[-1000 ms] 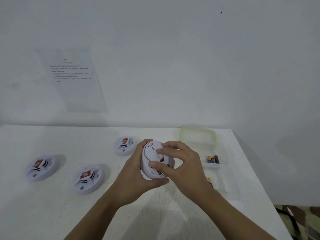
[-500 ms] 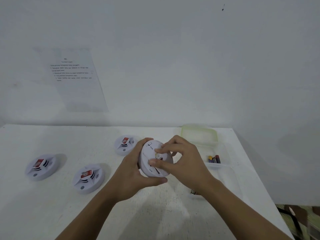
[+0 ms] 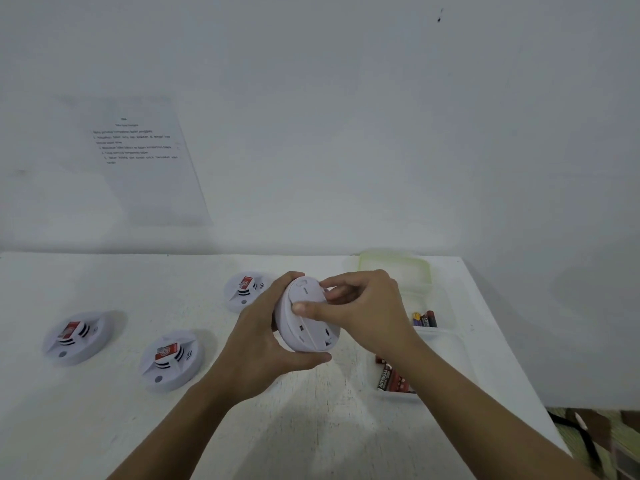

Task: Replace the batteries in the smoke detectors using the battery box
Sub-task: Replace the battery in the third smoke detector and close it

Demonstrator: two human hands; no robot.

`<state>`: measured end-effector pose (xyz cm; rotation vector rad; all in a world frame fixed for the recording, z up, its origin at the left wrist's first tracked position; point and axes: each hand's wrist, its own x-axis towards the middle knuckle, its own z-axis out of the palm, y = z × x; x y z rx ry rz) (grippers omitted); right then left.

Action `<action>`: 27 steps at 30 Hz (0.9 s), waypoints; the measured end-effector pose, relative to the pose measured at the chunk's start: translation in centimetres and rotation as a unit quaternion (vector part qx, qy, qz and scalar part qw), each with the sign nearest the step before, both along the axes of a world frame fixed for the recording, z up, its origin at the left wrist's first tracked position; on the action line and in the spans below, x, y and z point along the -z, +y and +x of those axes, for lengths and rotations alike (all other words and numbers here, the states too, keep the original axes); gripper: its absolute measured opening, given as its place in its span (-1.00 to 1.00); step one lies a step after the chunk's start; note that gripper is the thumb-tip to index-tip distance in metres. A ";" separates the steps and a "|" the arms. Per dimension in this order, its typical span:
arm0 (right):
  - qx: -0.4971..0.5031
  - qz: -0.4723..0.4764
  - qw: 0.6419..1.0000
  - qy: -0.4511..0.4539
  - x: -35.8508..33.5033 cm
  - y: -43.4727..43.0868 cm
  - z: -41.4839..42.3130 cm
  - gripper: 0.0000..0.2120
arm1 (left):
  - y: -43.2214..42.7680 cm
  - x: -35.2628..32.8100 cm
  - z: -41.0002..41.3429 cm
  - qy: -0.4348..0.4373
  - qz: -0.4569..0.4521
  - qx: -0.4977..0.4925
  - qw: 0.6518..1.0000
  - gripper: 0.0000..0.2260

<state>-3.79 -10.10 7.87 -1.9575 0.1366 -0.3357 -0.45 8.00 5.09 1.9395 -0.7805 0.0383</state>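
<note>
Okay, I see the left hand (image 3: 256,344) gripping the rim of a white smoke detector (image 3: 308,330), held tilted above the counter (image 3: 104,410). On the right hand (image 3: 367,317), the fingers (image 3: 332,280) are clamped on its upper edge, with the thumb pressed on the flat face. The left detector (image 3: 74,337), middle detector (image 3: 169,358) and back detector (image 3: 244,291) lie red labels up. The battery box (image 3: 429,332) sits open just right of the hands, with batteries (image 3: 424,319) inside.

Bare left hand (image 3: 256,344), right hand (image 3: 367,317), forearms (image 3: 180,427).
</note>
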 end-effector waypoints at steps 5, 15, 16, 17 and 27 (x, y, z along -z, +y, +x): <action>0.030 -0.021 0.999 0.006 0.1 0.4 0.4 -0.58 | -0.2 -0.4 -0.1 -0.018 -0.002 -0.006 1.000 -0.21; 0.021 -0.018 1.000 -0.004 0.3 0.0 0.7 -0.61 | -0.1 -0.4 0.2 -0.027 0.006 -0.012 1.000 -0.17; 0.014 -0.018 1.000 -0.002 0.3 -0.1 0.7 -0.61 | 0.0 -0.2 0.3 -0.024 0.012 -0.010 1.000 -0.16; 0.011 -0.021 1.000 0.002 0.3 -0.2 0.7 -0.60 | 0.1 -0.1 0.3 -0.023 0.017 -0.008 1.000 -0.15; 0.023 -0.029 0.999 0.004 0.8 -0.1 0.6 -0.60 | -0.3 -0.2 -0.2 -0.019 0.001 -0.001 1.000 -0.22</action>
